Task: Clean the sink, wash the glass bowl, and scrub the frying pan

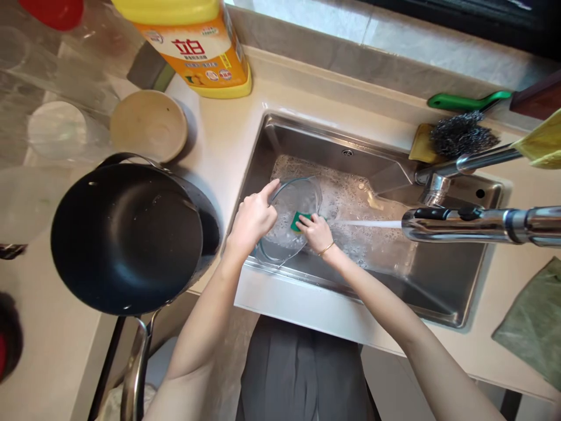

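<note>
Over the left part of the steel sink (438, 292), my left hand (254, 219) grips the rim of a clear glass bowl (284, 202), its index finger stretched along the edge. The bowl is tilted, with its inside facing up. Pressed against its inner side is a green scouring sponge (300, 221), held under the bent fingers of my right hand (316, 233). A thin bracelet circles my right wrist. Foamy water covers the sink floor beneath. From the chrome faucet (464, 226), a stream runs leftward toward my right hand.
A deep black pot (127, 234) stands left of the sink, its handle jutting over the counter's front edge. Behind it are a pale bowl (148, 126) and a yellow detergent jug (205, 52). Steel wool (462, 134) lies at the back right; a greenish cloth (534, 321) lies at right.
</note>
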`<state>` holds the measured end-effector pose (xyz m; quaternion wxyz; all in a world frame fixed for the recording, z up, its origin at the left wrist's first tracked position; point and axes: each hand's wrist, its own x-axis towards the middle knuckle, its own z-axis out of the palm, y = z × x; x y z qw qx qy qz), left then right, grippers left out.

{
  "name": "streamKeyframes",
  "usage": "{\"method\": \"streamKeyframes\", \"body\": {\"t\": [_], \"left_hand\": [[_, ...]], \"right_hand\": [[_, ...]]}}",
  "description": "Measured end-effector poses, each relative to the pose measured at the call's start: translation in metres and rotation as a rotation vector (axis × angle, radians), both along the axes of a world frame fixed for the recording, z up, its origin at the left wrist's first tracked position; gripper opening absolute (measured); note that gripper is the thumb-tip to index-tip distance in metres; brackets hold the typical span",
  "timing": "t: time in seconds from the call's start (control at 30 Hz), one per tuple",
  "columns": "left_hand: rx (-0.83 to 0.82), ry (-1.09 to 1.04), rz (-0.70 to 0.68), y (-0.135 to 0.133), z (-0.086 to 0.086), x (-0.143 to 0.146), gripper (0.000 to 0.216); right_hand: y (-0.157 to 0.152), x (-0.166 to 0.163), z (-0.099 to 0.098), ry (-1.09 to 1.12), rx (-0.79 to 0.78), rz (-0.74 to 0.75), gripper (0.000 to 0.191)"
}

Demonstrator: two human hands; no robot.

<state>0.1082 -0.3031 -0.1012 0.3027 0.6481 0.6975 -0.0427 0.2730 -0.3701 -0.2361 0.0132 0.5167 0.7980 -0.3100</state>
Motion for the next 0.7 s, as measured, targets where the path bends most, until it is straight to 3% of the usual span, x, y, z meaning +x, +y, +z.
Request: {"method": "streamKeyframes", "body": {"t": [0.1, 0.23, 0.5, 0.7], "left_hand": [[-0.001, -0.028, -0.033, 0.008, -0.003, -0.002, 0.068], [-0.035, -0.044, -0.07, 0.022, -0.007, -0.003, 0.066], [-0.056, -0.002, -0.073, 0.034, -0.005, 0.002, 0.067], [-0.151, -0.014, -0.106, 0.031, -0.016, 0.008, 0.065]], "right_hand": [[0.037, 0.006, 0.006, 0.023, 0.127, -0.097, 0.04], [0.068, 0.009, 0.011, 0.169, 0.25, -0.106, 0.039], [0.021, 0.005, -0.013, -0.055, 0.134, -0.25, 0.039], [0.054, 0.005, 0.007, 0.154, 0.25, -0.12, 0.04]]}}
